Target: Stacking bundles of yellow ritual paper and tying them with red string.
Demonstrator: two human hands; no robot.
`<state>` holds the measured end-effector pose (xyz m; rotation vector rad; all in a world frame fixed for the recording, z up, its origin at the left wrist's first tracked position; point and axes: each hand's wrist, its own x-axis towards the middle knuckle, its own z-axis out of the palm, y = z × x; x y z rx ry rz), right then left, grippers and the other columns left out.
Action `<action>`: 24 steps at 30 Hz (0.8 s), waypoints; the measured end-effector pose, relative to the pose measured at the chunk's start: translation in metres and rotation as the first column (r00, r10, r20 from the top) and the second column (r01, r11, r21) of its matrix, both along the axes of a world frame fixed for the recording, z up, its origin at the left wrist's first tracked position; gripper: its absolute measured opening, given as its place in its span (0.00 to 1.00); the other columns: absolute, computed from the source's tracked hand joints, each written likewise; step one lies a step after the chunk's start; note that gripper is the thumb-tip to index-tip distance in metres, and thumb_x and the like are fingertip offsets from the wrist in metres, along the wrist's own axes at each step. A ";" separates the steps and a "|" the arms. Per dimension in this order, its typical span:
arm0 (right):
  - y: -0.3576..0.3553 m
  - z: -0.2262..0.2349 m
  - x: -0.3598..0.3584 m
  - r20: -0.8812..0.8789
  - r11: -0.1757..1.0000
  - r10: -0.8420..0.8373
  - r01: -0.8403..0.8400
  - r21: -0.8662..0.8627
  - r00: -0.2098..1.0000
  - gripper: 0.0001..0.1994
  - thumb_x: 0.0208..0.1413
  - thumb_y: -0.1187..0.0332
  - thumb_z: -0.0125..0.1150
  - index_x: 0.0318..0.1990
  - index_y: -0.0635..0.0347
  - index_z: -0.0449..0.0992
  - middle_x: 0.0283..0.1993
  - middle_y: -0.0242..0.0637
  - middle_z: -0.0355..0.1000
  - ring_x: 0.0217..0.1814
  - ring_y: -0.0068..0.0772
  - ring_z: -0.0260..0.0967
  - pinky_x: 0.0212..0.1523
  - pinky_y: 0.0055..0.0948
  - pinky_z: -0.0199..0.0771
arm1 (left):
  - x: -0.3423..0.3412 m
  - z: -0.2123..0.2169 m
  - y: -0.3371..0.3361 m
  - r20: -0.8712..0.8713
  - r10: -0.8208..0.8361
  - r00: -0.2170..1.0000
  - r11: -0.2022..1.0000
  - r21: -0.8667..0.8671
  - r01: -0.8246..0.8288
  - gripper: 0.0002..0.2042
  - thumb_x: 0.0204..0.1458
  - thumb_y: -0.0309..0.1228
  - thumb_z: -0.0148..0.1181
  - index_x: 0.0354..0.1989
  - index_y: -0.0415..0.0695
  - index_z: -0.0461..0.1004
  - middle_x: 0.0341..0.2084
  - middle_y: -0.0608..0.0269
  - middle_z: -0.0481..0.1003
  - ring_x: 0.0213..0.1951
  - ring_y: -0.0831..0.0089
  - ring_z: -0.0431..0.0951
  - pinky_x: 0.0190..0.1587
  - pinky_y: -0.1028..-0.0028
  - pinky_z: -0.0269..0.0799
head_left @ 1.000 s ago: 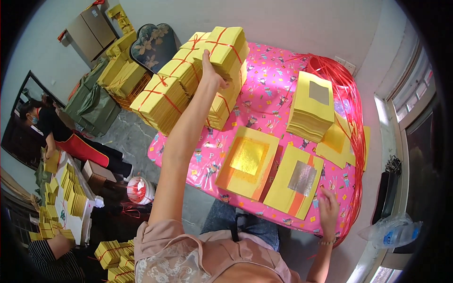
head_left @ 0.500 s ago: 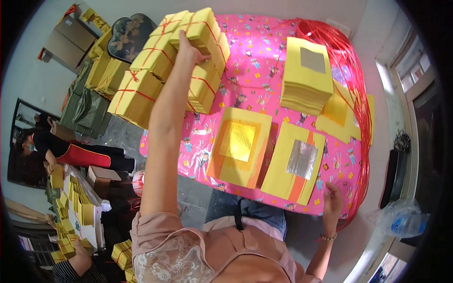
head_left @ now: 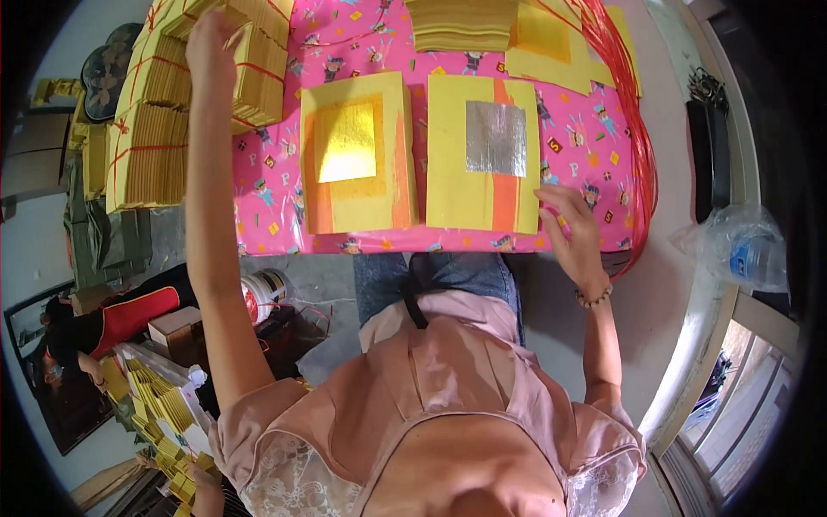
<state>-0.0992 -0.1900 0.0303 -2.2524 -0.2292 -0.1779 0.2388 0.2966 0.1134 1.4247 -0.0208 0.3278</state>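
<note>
My left hand (head_left: 212,47) is over the tied bundles of yellow paper (head_left: 151,151) at the far left; its thumb stands apart from the fingers, and no held thing shows. Red string binds these bundles. Beside the right stack of yellow paper (head_left: 448,159), which has a silver foil square and an orange stripe, my right hand (head_left: 573,228) is open with loosely bent fingers; whether it touches the stack's edge is unclear. To the left lies another yellow paper stack (head_left: 345,211) with a gold foil square on an orange patch.
A pink patterned cloth (head_left: 267,194) covers the table. Another thick yellow stack (head_left: 461,30) and loose sheets (head_left: 551,65) lie farther back. Long red strings (head_left: 642,164) hang along the right edge. A co-worker (head_left: 138,323) is at the left near a white bucket (head_left: 263,289).
The view has shifted, so the table sits higher in the picture. My left hand has shifted against the bundles, with its thumb nearer the fingers. My right hand has come closer to the silver-foil stack.
</note>
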 end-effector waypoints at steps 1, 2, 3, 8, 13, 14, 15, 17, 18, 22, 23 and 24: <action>-0.006 -0.003 -0.006 -0.026 0.999 -0.049 0.048 -0.025 0.998 0.12 0.56 0.74 0.60 0.48 0.61 0.76 0.49 0.42 0.73 0.54 0.46 0.71 0.53 0.38 0.71 | -0.024 -0.015 -0.055 0.001 -0.097 0.995 0.991 0.092 0.097 0.19 0.61 0.34 0.55 0.58 0.40 0.69 0.49 0.57 0.75 0.51 0.68 0.75 0.57 0.67 0.70; -0.011 -0.004 -0.012 0.050 0.991 -0.025 0.031 -0.128 0.998 0.12 0.55 0.71 0.62 0.48 0.59 0.76 0.49 0.41 0.72 0.54 0.45 0.70 0.53 0.39 0.70 | -0.073 -0.016 -0.115 0.008 -0.183 0.983 0.964 0.195 0.178 0.17 0.60 0.33 0.57 0.55 0.40 0.72 0.45 0.61 0.78 0.47 0.72 0.77 0.55 0.70 0.71; -0.011 -0.002 -0.012 0.138 0.976 0.047 -0.016 -0.219 0.989 0.13 0.54 0.69 0.63 0.47 0.58 0.76 0.50 0.39 0.72 0.55 0.45 0.70 0.53 0.40 0.70 | -0.108 -0.015 -0.135 0.024 -0.279 0.960 0.918 0.300 0.259 0.16 0.57 0.33 0.60 0.52 0.42 0.75 0.41 0.65 0.79 0.44 0.75 0.78 0.49 0.74 0.73; -0.004 0.004 -0.012 0.137 0.906 0.204 -0.134 -0.400 0.969 0.17 0.52 0.61 0.66 0.48 0.55 0.76 0.50 0.37 0.72 0.57 0.43 0.68 0.54 0.40 0.69 | -0.233 -0.038 -0.192 -0.051 -0.620 0.783 0.496 0.747 0.442 0.15 0.50 0.33 0.65 0.46 0.44 0.77 0.39 0.57 0.78 0.44 0.60 0.77 0.50 0.66 0.72; -0.007 -0.007 -0.011 0.146 0.853 0.264 -0.160 -0.496 0.953 0.18 0.50 0.58 0.67 0.48 0.54 0.77 0.51 0.36 0.72 0.57 0.42 0.68 0.55 0.39 0.68 | -0.286 -0.067 -0.230 -0.050 -0.713 0.699 0.323 0.862 0.391 0.20 0.43 0.34 0.70 0.47 0.45 0.76 0.43 0.56 0.74 0.47 0.56 0.73 0.50 0.61 0.71; -0.008 -0.010 -0.010 0.154 0.865 0.262 -0.161 -0.476 0.953 0.18 0.50 0.58 0.66 0.47 0.54 0.77 0.50 0.36 0.73 0.57 0.42 0.68 0.55 0.39 0.68 | -0.290 -0.075 -0.235 -0.013 -0.707 0.707 0.319 0.887 0.335 0.21 0.42 0.34 0.71 0.47 0.45 0.76 0.43 0.58 0.74 0.46 0.57 0.73 0.49 0.62 0.72; -0.009 -0.011 -0.011 0.162 0.875 0.261 -0.163 -0.455 0.952 0.17 0.50 0.58 0.66 0.46 0.54 0.78 0.50 0.36 0.73 0.57 0.42 0.68 0.55 0.39 0.69 | -0.292 -0.081 -0.238 -0.011 -0.709 0.705 0.321 0.885 0.337 0.21 0.42 0.34 0.71 0.47 0.45 0.76 0.43 0.58 0.74 0.46 0.57 0.73 0.49 0.62 0.72; -0.008 -0.009 -0.010 0.170 0.889 0.258 -0.165 -0.427 0.951 0.16 0.50 0.59 0.67 0.44 0.55 0.79 0.49 0.36 0.74 0.56 0.41 0.69 0.54 0.38 0.70 | -0.295 -0.089 -0.242 -0.002 -0.686 0.728 0.308 0.905 0.293 0.20 0.42 0.33 0.71 0.45 0.45 0.77 0.42 0.60 0.75 0.44 0.60 0.74 0.48 0.64 0.72; -0.008 -0.009 -0.010 0.180 0.903 0.255 -0.168 -0.396 0.950 0.14 0.50 0.60 0.68 0.42 0.55 0.80 0.47 0.36 0.75 0.56 0.41 0.70 0.53 0.38 0.71 | -0.296 -0.093 -0.243 -0.002 -0.686 0.728 0.310 0.904 0.295 0.20 0.42 0.33 0.71 0.45 0.45 0.77 0.42 0.60 0.75 0.44 0.60 0.74 0.48 0.64 0.72; -0.013 -0.013 -0.006 0.199 0.939 0.245 -0.182 -0.290 0.949 0.10 0.48 0.65 0.69 0.36 0.57 0.82 0.45 0.37 0.76 0.53 0.40 0.71 0.51 0.37 0.72 | -0.296 -0.100 -0.246 0.078 -0.643 0.762 0.360 0.909 0.210 0.15 0.42 0.32 0.71 0.40 0.45 0.79 0.38 0.63 0.76 0.41 0.63 0.75 0.44 0.66 0.73; -0.014 -0.015 -0.004 0.200 0.952 0.233 -0.182 -0.246 0.952 0.08 0.48 0.66 0.70 0.34 0.58 0.82 0.43 0.37 0.76 0.52 0.40 0.71 0.50 0.36 0.73 | -0.297 -0.101 -0.246 0.108 -0.635 0.765 0.388 0.901 0.195 0.13 0.42 0.32 0.71 0.37 0.45 0.80 0.37 0.63 0.76 0.40 0.64 0.75 0.43 0.66 0.73; -0.014 -0.016 -0.003 0.200 0.963 0.221 -0.181 -0.201 0.954 0.07 0.47 0.68 0.70 0.33 0.59 0.82 0.42 0.37 0.76 0.50 0.40 0.72 0.49 0.35 0.73 | -0.298 -0.102 -0.247 0.107 -0.636 0.765 0.387 0.901 0.196 0.13 0.42 0.32 0.71 0.37 0.45 0.80 0.37 0.63 0.76 0.40 0.64 0.75 0.43 0.66 0.73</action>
